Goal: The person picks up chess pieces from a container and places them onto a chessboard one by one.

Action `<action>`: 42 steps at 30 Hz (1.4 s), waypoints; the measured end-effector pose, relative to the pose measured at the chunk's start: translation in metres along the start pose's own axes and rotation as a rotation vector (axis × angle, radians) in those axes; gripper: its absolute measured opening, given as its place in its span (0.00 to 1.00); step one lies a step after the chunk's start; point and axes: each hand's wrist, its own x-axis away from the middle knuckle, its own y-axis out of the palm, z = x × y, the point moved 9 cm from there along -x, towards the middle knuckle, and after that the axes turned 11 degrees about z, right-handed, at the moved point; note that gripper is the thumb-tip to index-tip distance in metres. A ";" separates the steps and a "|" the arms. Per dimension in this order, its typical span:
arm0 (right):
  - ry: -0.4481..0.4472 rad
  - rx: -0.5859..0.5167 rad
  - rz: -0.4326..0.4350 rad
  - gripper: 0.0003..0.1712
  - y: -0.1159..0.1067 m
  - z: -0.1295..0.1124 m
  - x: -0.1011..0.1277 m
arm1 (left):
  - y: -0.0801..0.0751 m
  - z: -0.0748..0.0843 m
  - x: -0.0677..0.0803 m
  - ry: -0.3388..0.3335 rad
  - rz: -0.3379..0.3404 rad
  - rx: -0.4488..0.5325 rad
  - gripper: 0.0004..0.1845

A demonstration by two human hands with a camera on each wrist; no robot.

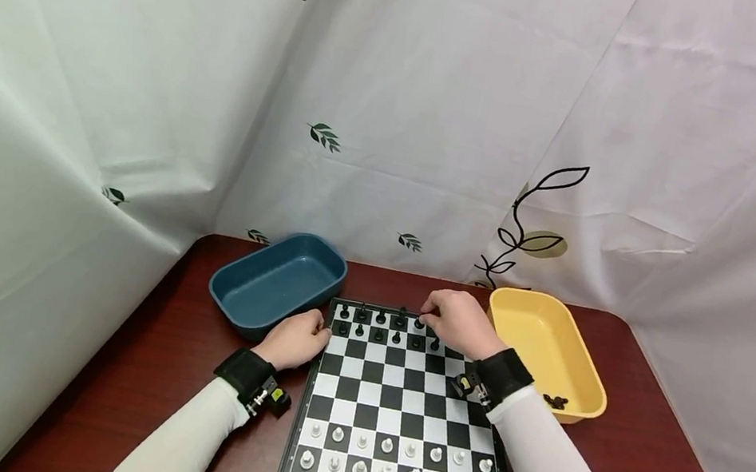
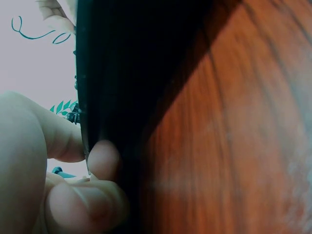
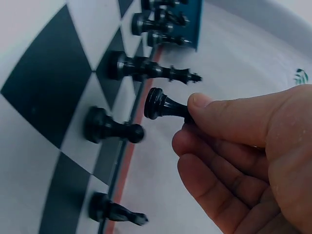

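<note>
My right hand [image 1: 460, 322] is over the far edge of the chessboard [image 1: 370, 392]. In the right wrist view its thumb and fingers pinch a black chess piece [image 3: 168, 108] by the upper part, so the top is hidden. The base of that piece points at the board, beside a black king [image 3: 161, 72] and a black pawn [image 3: 112, 127]. My left hand [image 1: 296, 339] is at the board's left edge near the far corner. Its fingertips [image 2: 105, 160] grip that edge in the left wrist view. Other black pieces [image 1: 379, 334] stand in two rows at the far side.
White pieces [image 1: 387, 445] fill two rows at the near side. A blue bin [image 1: 277, 282] stands at the far left, close to my left hand. To the right, a yellow bin [image 1: 546, 332] holds several dark pieces [image 1: 554, 402]. A patterned cloth hangs behind the brown table [image 1: 174, 344].
</note>
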 end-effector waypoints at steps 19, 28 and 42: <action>0.008 0.047 -0.011 0.05 0.017 0.000 0.002 | -0.003 0.004 0.003 0.003 -0.003 -0.017 0.12; 0.013 0.042 -0.030 0.05 0.019 0.000 0.002 | -0.001 0.003 0.001 0.005 0.000 -0.012 0.13; 0.001 0.047 -0.038 0.05 0.018 0.002 0.003 | -0.001 0.003 0.002 0.010 0.005 -0.026 0.12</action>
